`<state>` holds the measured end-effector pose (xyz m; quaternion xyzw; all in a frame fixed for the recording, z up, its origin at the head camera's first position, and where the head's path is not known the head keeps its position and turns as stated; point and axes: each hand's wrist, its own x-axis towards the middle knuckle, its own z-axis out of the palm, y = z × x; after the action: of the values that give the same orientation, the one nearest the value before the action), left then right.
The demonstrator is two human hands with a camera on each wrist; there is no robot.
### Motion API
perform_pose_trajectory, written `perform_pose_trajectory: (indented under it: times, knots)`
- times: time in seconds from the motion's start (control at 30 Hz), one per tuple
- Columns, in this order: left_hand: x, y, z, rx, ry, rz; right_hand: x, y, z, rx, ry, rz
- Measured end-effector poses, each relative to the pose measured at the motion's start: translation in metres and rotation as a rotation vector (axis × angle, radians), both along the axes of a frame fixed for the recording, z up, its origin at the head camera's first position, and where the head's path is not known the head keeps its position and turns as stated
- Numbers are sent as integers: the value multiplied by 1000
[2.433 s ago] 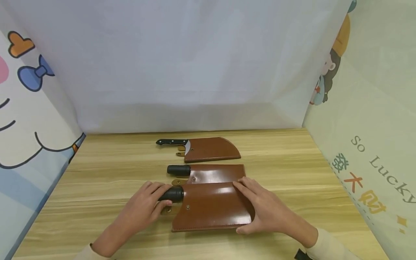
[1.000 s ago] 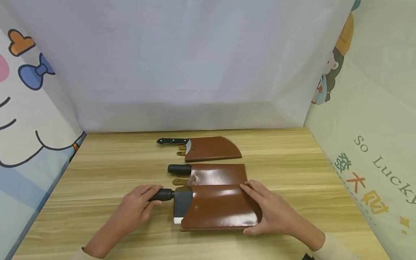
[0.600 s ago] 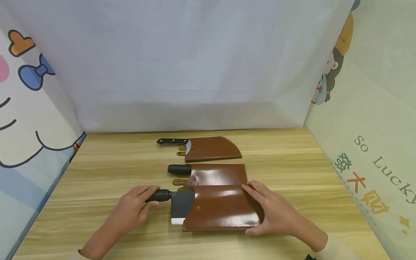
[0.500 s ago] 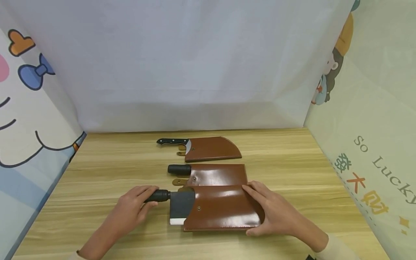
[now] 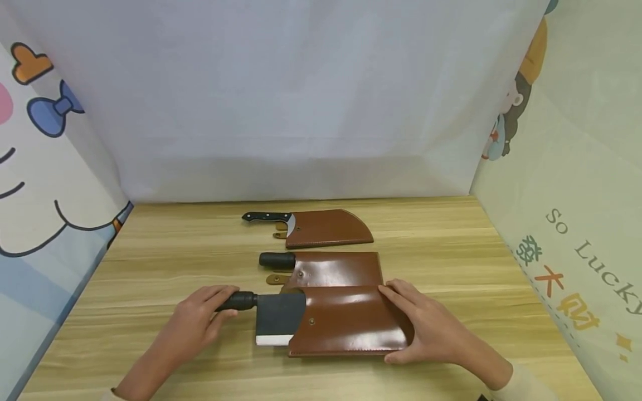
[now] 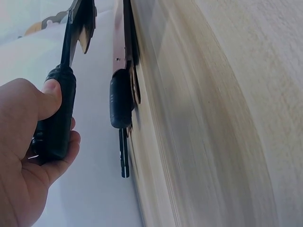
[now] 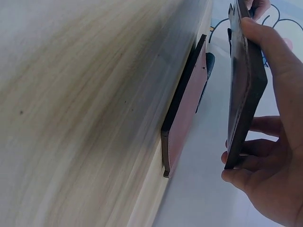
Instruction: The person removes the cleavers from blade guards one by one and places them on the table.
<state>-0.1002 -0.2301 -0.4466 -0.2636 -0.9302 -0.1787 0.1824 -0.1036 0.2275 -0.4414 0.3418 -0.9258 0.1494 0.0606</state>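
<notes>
My left hand (image 5: 198, 317) grips the black handle (image 6: 59, 116) of a cleaver (image 5: 278, 317), thumb lying along it. A dark section of the blade with a bright lower edge shows between the handle and a glossy brown leather sheath (image 5: 351, 320); the rest of the blade is hidden inside. At the sheath's closed end, my right hand (image 5: 426, 326) holds it between thumb below and fingers above. In the right wrist view a gap separates this sheath (image 7: 244, 90) from the table.
Just behind lies a sheathed cleaver (image 5: 336, 267) with a black handle and a snap strap (image 5: 277, 279), partly overlapped by the held sheath. Farther back is another sheathed knife (image 5: 328, 228) with a riveted handle. The wooden table (image 5: 170, 245) meets a white cloth backdrop (image 5: 301, 111).
My left hand has moved left with the handle, drawing part of the cleaver blade out of the sheath. My right hand and the sheath have shifted slightly right.
</notes>
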Motion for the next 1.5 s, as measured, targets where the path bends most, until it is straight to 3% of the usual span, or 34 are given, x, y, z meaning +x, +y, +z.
perform_pose_trajectory:
  times: [1.5]
  knots:
    - [8,-19,-2,39,-7,39,3,26,0,4,-5,-18]
